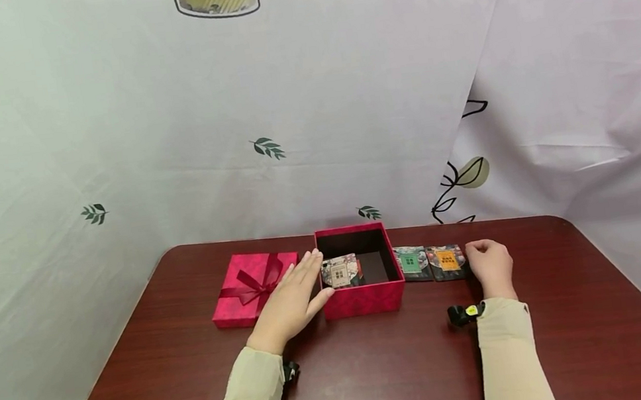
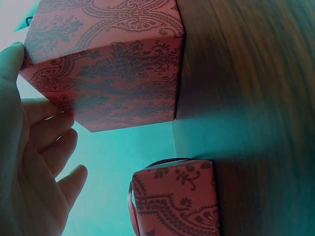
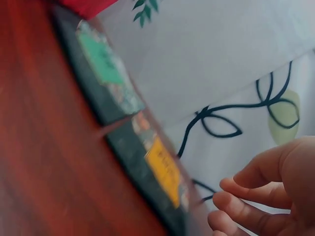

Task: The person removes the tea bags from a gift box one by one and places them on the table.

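From here my left hand point(image 1: 288, 304) lies flat-fingered against the open red box point(image 1: 362, 298), right hand point(image 1: 491, 266) loosely curled, empty, beside the orange-label packet point(image 1: 447, 261) on the table point(image 1: 378, 373); looks light, slick, so I'd pinch its edges.

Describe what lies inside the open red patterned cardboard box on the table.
Inside the open red patterned cardboard box, one flat packet with a beige label leans at the left. The rest shows dark interior; the front wall hides the floor nearest the camera.
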A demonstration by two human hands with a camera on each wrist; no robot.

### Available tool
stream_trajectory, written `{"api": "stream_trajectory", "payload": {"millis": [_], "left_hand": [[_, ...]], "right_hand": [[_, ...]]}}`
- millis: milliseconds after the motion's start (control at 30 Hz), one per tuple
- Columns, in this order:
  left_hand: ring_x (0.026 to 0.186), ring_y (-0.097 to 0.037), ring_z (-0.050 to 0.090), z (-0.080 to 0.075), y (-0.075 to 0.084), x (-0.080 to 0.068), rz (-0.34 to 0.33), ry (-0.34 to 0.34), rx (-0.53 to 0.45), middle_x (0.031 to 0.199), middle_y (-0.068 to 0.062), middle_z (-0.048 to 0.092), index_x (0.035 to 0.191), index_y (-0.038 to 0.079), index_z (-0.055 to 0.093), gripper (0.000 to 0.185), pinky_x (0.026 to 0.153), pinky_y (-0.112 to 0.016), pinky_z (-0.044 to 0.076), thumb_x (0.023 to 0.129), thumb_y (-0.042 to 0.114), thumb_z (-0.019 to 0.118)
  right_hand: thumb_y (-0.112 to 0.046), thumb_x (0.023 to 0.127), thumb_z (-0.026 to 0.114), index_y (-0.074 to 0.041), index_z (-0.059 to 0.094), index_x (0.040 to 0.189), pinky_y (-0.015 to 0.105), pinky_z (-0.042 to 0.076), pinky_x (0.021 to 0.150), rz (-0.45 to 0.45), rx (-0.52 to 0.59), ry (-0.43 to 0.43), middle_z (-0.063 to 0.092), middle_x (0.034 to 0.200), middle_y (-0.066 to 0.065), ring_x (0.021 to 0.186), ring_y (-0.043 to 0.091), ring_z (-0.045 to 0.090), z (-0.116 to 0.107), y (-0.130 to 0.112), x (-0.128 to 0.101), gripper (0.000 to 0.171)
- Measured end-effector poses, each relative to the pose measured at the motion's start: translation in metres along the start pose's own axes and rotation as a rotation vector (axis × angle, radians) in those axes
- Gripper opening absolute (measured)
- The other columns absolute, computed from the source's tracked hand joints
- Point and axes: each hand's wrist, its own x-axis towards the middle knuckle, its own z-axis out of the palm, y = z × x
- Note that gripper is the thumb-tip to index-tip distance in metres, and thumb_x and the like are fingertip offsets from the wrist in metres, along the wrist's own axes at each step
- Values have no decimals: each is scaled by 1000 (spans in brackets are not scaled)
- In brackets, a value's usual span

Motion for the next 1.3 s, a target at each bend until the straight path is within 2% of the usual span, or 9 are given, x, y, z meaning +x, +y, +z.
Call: {"api": "stream_trajectory", "payload": {"millis": [200,300,433,533,667,767,933,1067,1300], "left_hand": [[153,-25,25,0,0,1,4,1,6,164,-11,32,158,4,34,72,123,-47,22,103,45,55],[153,-25,24,0,0,0,-2,-6,11,164,-10,31,158,5,33,72,124,-46,21,103,46,54],[153,-25,25,0,0,0,7,5,15,163,-11,32,157,4,35,71,123,-48,23,103,45,54],[152,-26,26,0,0,1,15,14,20,163,-12,33,157,3,35,71,122,-50,25,103,45,54],[153,-25,26,0,1,1,10,9,33,163,-11,32,157,4,35,71,123,-48,24,103,46,53],[153,-24,25,0,1,1,10,6,46,164,-11,32,158,5,34,71,123,-48,24,104,47,52],[153,-25,25,0,1,1,16,11,52,163,-11,32,158,4,35,71,122,-49,24,104,47,52],[152,-25,26,0,0,1,19,16,46,163,-11,33,157,3,36,71,122,-50,24,104,46,52],[152,-26,27,0,0,1,20,17,46,163,-12,34,157,3,36,70,122,-50,25,103,46,54]], "right_hand": [[-19,101,54,3,70,119,26,50,68,-61,67,-11,71,103,23,83,22,67,-4,-23,-5,33],[-18,102,53,2,70,120,21,51,60,-93,111,-45,70,105,22,78,19,68,-4,-38,-10,32],[-18,103,53,2,70,120,20,53,62,-155,146,-100,69,112,24,87,24,69,-2,-56,-20,31],[-17,103,52,2,70,121,17,53,66,-213,146,-126,68,113,25,85,17,68,0,-67,-26,31],[-13,102,54,3,71,118,19,56,65,-276,176,-152,70,109,25,78,9,66,6,-80,-36,28],[-11,100,56,3,72,113,22,57,62,-331,193,-167,72,100,23,73,10,66,12,-91,-45,25],[-10,99,60,1,73,111,25,57,64,-416,184,-192,72,93,22,72,23,71,27,-107,-60,21],[-10,98,61,-1,73,110,32,61,69,-430,227,-240,72,95,20,81,36,72,42,-116,-74,19],[-7,98,63,-3,73,110,36,59,69,-465,230,-295,72,91,12,80,33,73,61,-121,-87,16]]}}
